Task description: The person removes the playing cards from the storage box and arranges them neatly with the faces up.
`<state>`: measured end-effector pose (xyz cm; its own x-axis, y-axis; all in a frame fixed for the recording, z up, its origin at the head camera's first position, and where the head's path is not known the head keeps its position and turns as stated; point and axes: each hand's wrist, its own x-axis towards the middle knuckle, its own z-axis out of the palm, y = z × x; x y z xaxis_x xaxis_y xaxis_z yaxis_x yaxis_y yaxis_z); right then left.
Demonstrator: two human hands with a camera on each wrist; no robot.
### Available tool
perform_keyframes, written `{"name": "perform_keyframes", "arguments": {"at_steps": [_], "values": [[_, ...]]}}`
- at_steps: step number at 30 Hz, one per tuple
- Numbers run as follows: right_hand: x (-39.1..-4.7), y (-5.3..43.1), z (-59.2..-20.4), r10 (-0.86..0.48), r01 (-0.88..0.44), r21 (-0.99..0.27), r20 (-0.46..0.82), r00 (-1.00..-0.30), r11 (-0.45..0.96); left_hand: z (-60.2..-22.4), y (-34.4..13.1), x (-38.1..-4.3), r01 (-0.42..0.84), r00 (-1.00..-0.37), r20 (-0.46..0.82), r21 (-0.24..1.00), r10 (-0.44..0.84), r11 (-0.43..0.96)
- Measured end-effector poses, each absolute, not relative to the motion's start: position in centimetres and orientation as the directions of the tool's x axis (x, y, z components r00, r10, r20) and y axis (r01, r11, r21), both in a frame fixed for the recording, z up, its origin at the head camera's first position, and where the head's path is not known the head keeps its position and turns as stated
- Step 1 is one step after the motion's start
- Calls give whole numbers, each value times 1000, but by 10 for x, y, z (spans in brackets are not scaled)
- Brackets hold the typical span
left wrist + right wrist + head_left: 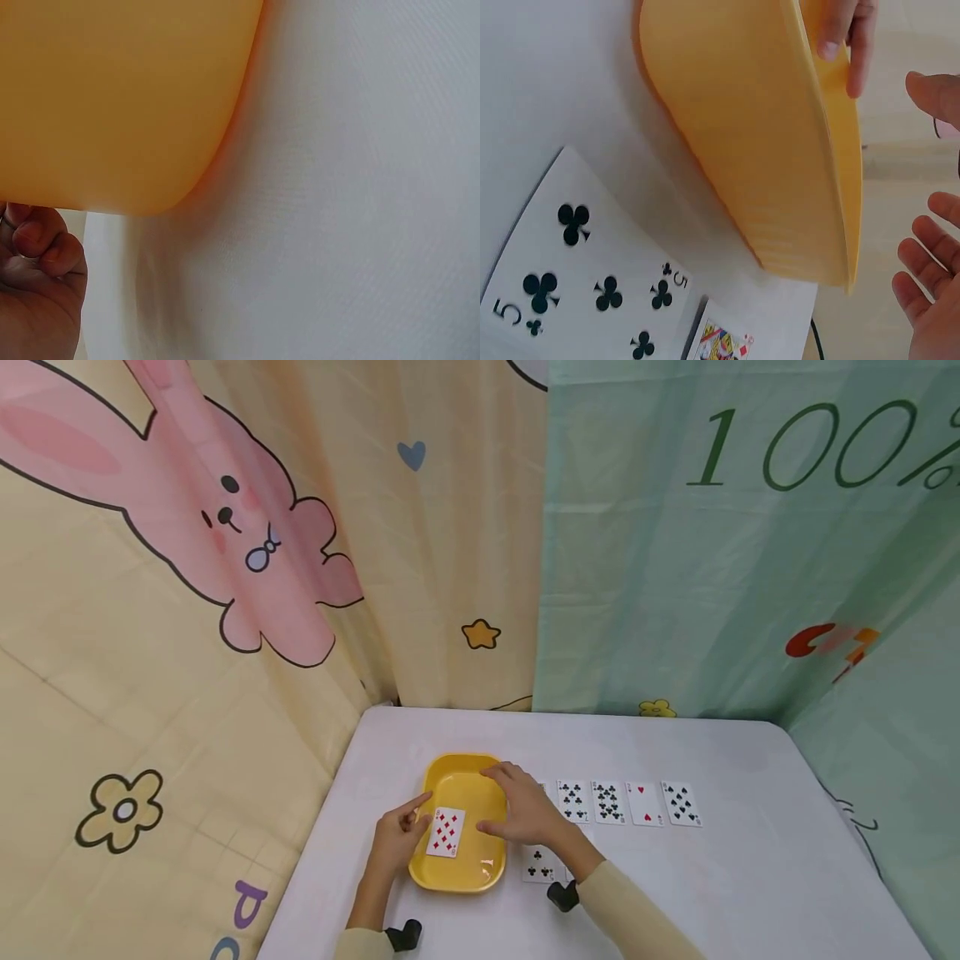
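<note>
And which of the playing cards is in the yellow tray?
The numbered card of diamonds, face up in the yellow tray; the other visible cards, including the face card of diamonds, lie outside it on the white table.

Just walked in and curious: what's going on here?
Someone's left grip is at the left rim of a yellow tray, where one diamond card lies; the right grip hovers, spread, over the tray's right side. Neither appears to hold a card. More face-up cards lie on the table right of the tray.
</note>
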<state>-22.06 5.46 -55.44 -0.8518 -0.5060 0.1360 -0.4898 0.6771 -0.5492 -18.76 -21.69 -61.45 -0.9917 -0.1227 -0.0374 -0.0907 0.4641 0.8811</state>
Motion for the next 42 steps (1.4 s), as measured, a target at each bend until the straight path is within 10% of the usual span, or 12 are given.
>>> {"name": "perform_keyframes", "arguments": {"at_steps": [15, 29, 42], "values": [[-218, -13, -577, -629, -531, -520, -17, -777, 669, -617, -218, -186, -69, -995, -26, 879, -98, 472], [-215, -30, -596, -589, -559, -199, -148, -795, 805, -616, -218, -187, -86, -992, -33, 879, -121, 470], [-215, -30, -595, -533, -474, -300, -154, -832, 828, -616, -217, -186, -104, -990, -48, 884, -131, 456]]}}
